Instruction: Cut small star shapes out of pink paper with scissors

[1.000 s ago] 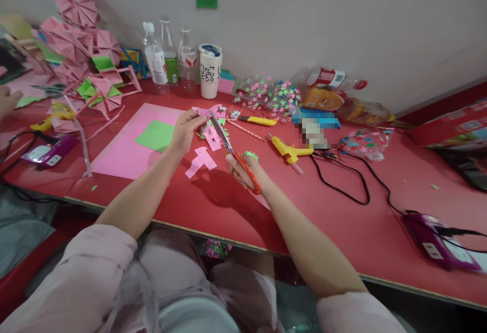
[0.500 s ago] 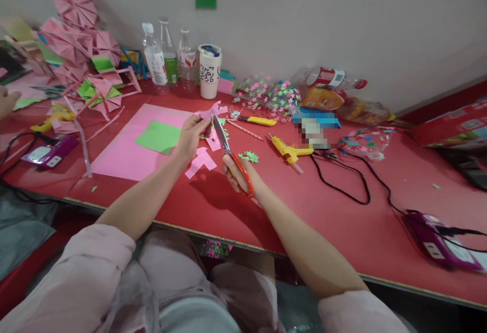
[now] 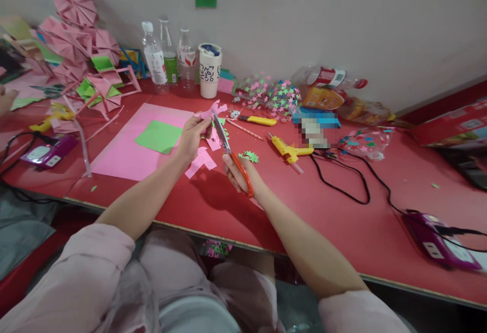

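Observation:
My left hand (image 3: 191, 135) is closed on a small piece of pink paper (image 3: 211, 110), held up above the red table (image 3: 312, 211). My right hand (image 3: 239, 173) grips red-handled scissors (image 3: 232, 154); their blades reach up to the pink paper by my left fingers. Pink paper scraps (image 3: 201, 160) lie on the table just below both hands. A small green cut-out (image 3: 249, 157) sits right of the scissors.
A large pink sheet (image 3: 125, 150) with a green square (image 3: 159, 136) lies left of my hands. A yellow glue gun (image 3: 289, 150), a yellow knife (image 3: 258, 120), black cables (image 3: 342, 180), bottles (image 3: 155, 59), a cup (image 3: 210, 70), pink paper fans (image 3: 72, 33) and purple power strips (image 3: 437, 241) are around. Another person's hand (image 3: 5, 100) shows at far left.
My left hand lifted the pink paper slightly up and to the right. The scissors drew in towards it and the blades closed on the paper. The green cut-out became visible.

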The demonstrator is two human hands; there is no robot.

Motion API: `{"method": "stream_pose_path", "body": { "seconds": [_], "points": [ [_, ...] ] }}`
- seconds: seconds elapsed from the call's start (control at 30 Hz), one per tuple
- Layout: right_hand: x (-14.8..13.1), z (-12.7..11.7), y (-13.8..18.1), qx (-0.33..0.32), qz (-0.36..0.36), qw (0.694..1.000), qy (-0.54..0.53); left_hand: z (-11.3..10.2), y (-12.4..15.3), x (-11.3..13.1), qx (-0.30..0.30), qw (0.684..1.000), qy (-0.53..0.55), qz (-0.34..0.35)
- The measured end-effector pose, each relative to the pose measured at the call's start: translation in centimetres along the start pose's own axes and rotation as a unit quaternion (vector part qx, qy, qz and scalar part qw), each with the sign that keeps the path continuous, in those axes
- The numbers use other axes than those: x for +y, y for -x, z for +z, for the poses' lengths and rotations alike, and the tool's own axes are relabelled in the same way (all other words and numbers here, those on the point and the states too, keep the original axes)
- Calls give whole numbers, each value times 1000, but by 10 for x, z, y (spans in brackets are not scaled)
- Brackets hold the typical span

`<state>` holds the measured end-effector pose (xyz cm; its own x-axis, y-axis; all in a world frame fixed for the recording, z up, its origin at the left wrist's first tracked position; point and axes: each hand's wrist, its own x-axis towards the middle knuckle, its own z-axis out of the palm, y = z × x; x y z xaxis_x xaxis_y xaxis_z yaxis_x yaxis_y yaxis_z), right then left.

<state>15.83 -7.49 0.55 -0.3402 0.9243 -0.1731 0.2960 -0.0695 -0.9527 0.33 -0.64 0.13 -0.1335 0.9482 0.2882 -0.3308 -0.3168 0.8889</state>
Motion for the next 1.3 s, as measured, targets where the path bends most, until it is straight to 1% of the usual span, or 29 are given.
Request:
{"method": "stream_pose_path", "body": {
  "seconds": [0.13,0.3,0.63,0.9,0.97,1.1,1.17,1.2,1.3],
  "points": [
    [0,-1,0,3,-1,1000,-8,-1,-1,0,4,1000,4,-7],
    [-1,-5,-2,-2,10,1000,5,-3,-2,1,-9,1000,-3,-11],
    [-4,-8,-3,0,18,1000,9,-6,-4,3,-5,1000,-4,-9],
    [-7,-9,-2,2,8,1000,14,-9,-5,10,1,1000,-9,-25],
    [-7,-9,-2,4,4,1000,16,-11,-6,12,2,999,8,-37],
    [-5,-9,-2,14,-15,1000,-10,-12,-7,15,8,992,101,-79],
    [-3,-9,-2,30,-28,999,-32,-10,-5,14,-12,988,118,-99],
    [-2,-10,-3,36,-32,998,-41,-8,-4,13,-35,988,107,-110],
    [0,-10,-4,43,-36,997,-49,-3,2,6,-136,978,30,-152]
  ]
}}
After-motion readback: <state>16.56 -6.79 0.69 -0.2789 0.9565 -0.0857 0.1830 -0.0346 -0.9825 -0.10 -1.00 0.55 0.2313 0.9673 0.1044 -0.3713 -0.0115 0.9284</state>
